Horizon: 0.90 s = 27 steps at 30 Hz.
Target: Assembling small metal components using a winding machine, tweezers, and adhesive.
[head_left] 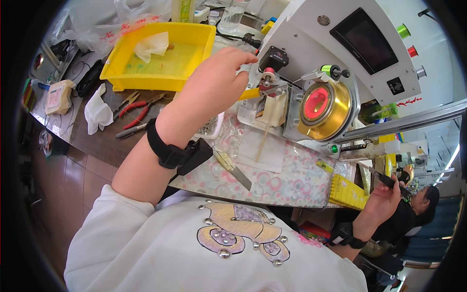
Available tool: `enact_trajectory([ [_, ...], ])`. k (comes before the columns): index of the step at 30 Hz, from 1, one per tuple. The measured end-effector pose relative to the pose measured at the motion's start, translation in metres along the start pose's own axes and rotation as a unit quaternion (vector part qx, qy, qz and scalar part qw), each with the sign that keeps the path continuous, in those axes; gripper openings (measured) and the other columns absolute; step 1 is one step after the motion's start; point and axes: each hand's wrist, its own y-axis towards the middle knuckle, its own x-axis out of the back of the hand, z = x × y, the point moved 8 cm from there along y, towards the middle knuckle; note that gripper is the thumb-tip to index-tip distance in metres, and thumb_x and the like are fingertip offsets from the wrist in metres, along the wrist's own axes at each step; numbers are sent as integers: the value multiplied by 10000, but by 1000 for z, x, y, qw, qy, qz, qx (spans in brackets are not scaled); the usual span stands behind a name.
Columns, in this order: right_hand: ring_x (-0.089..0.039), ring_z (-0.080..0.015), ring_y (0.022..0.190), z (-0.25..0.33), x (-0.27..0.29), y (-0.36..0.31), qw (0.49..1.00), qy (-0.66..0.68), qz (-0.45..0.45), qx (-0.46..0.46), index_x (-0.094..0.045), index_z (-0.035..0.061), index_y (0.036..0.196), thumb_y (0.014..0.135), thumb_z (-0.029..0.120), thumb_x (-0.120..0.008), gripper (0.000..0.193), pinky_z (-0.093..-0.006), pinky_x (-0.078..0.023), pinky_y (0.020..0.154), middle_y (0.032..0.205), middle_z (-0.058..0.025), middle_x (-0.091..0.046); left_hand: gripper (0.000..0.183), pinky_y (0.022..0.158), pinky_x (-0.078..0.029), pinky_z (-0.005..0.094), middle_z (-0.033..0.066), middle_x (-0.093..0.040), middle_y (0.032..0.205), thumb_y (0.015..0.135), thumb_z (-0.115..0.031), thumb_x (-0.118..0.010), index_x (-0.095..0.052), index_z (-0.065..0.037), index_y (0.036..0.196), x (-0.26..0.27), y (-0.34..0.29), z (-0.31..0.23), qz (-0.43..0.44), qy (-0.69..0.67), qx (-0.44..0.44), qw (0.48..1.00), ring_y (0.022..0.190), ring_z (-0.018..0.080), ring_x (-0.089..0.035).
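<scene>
My left hand (221, 78) is raised over the bench, beside a small black motor housing (274, 59) on a white machine. Its index finger points toward the housing, the thumb stands apart, and nothing shows between them. Just below the fingers is a yellow lever (250, 94). To the right, a gold round drum with a glowing red centre (317, 100) is mounted on the machine. Low at the right, my right hand (382, 202) grips a slim black-handled tool (387, 181) with a thin metal end; its exact kind I cannot make out. Both wrists wear black straps.
A yellow bin (109, 73) with crumpled tissue stands at the back left, near red-handled pliers (141, 116). A utility knife (238, 175) lies on the patterned cover (292, 177). A yellow ridged plastic piece (346, 192) sits at the front right edge. Another person (413, 214) is beyond.
</scene>
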Motion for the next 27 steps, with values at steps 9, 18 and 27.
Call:
enact_trajectory([
  [9, -567, -111, 697, -19, 1, 15, 989, 77, 28, -126, -578, -11, 1001, 870, 53, -531, 153, -220, -455, 609, 928, -104, -647, 228, 755, -472, 415, 142, -608, 949, 826, -131, -516, -612, -55, 1019, -30, -6, 1, 79, 57, -14, 995, 882, 328, -578],
  [18, -558, -121, 742, -33, -33, 19, 966, 129, 110, -197, -545, -23, 1049, 877, 57, -518, 192, -234, -438, 629, 1001, -107, -630, 150, 690, -463, 347, 146, -612, 815, 813, -115, -571, -643, -22, 906, -17, -1, 7, 15, 16, -1, 1000, 761, 297, -583],
  [27, -540, -172, 854, -14, -44, 7, 953, 196, 171, -154, -429, -45, 1198, 869, -1, -475, 335, -275, -421, 732, 1151, -143, -547, 138, 629, -432, 223, 0, -597, 714, 841, -131, -599, -659, -6, 838, -16, 6, 9, 120, -348, 143, 919, 685, 67, -534],
])
